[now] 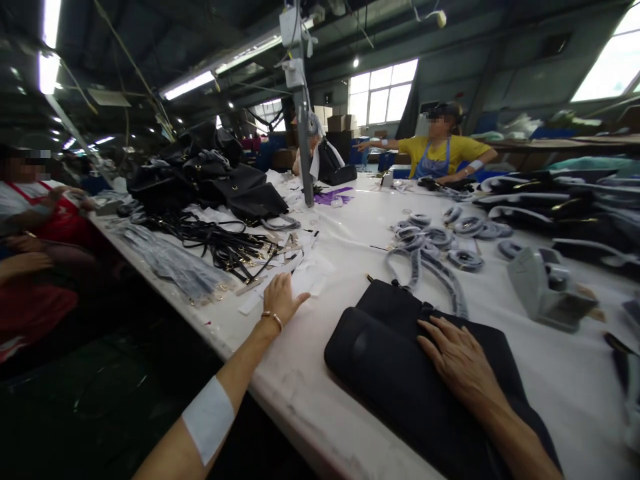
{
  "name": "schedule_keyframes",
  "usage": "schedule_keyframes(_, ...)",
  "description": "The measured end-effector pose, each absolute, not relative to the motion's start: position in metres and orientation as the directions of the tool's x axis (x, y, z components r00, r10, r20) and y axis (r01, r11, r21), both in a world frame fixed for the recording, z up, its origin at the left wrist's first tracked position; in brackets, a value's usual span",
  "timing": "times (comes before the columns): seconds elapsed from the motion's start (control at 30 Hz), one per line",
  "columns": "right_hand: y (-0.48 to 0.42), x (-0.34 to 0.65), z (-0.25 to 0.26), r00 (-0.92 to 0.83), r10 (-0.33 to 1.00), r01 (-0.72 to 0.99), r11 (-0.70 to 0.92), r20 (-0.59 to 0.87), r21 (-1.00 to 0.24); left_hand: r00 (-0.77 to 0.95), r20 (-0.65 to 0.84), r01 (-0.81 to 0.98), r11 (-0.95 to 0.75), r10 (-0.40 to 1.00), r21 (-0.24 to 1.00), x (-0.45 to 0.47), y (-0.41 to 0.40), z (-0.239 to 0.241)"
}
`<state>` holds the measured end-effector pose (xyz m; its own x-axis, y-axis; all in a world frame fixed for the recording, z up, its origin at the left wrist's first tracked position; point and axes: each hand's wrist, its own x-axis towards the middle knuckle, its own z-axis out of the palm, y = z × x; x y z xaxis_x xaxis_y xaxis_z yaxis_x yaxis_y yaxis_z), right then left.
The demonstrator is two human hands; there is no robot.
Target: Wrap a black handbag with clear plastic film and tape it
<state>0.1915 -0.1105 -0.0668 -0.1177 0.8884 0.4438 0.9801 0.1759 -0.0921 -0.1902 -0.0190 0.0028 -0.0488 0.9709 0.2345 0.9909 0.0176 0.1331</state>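
A black handbag (385,353) lies flat at the table's near side, its wrapped grey handles (450,287) stretching away from me. My right hand (460,357) rests on the bag's upper face with the fingers spread and nothing gripped. Farther left, my left hand (283,298) reaches over loose white paper sheets (315,270), thumb stuck out to the side; its fingertips point away and are partly hidden, and I see nothing held. Just beyond it lies a heap of thin black straps with gold clasps (227,243).
Plastic-wrapped straps (170,260) line the left edge, below piled black bags (215,180). Coiled wrapped handles (440,237) and a grey tape dispenser (550,287) are to the right, near stacked black pieces (565,200). A post (303,133) rises mid-table. Co-workers are around the table.
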Motion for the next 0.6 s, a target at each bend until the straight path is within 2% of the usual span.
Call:
schedule_keyframes(0.1,-0.111,0.191,-0.068,-0.115,0.89,0.978,0.179,0.441,-0.106,-0.058,0.034,0.996,0.056,0.998,0.067,-0.208,-0.011,-0.012)
schedule_keyframes(0.27,-0.111,0.19,-0.066,-0.107,0.896,0.982,0.162,0.431,-0.093,0.015,0.052,0.99,-0.023,0.999,0.14,-0.217,0.004,-0.015)
schedule_keyframes(0.4,-0.112,0.188,-0.062,-0.113,0.895,0.984,0.161,0.432,-0.075,0.134,-0.015,0.969,-0.128,0.991,0.211,-0.237,0.014,0.002)
schedule_keyframes(0.5,-0.114,0.186,-0.057,-0.099,0.906,0.987,0.143,0.412,-0.078,0.168,0.046,0.943,-0.174,0.985,0.282,-0.249,0.013,0.015)
schedule_keyframes(0.6,-0.116,0.182,-0.049,-0.089,0.919,0.988,0.13,0.383,-0.081,0.022,0.194,0.941,-0.086,0.981,0.327,-0.255,0.01,0.025)
